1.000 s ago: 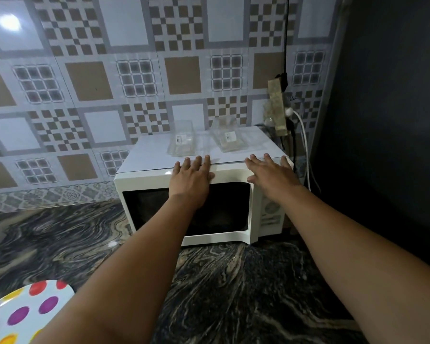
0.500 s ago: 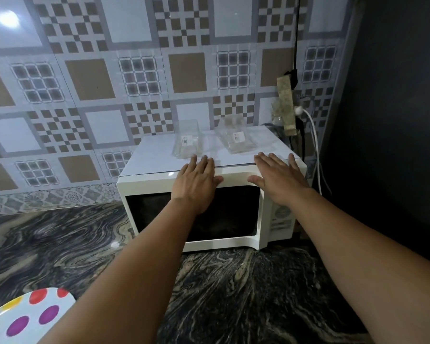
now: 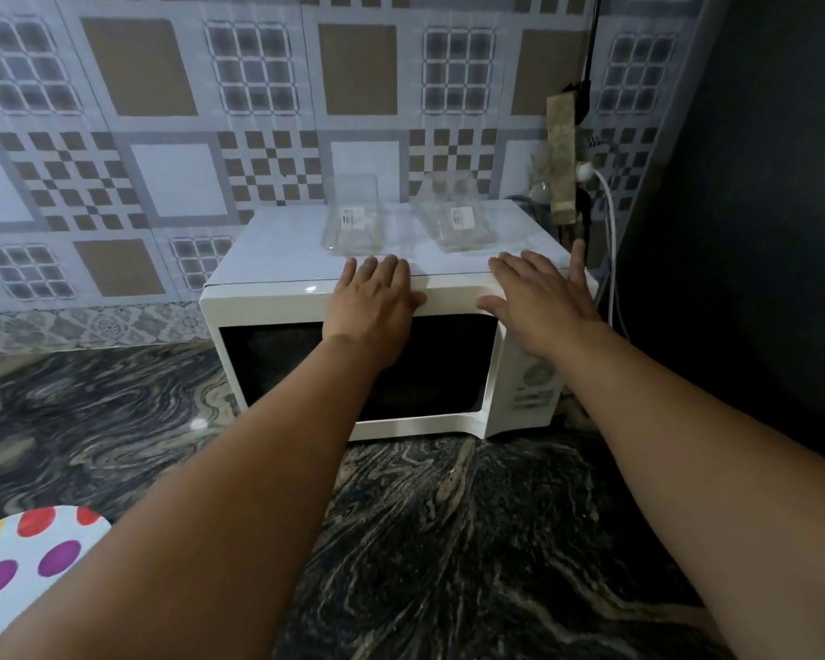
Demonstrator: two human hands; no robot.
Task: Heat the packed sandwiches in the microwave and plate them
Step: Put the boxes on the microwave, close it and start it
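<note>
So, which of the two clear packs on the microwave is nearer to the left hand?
The left pack, standing upright just beyond the left hand. The other pack leans back and sits nearer the right hand.

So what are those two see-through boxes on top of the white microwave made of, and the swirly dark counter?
The two see-through boxes look like thin clear glossy plastic: the wall tiles show through them. The swirly dark counter looks like polished stone, perhaps marble or granite, judging by its veins and sheen.
</note>
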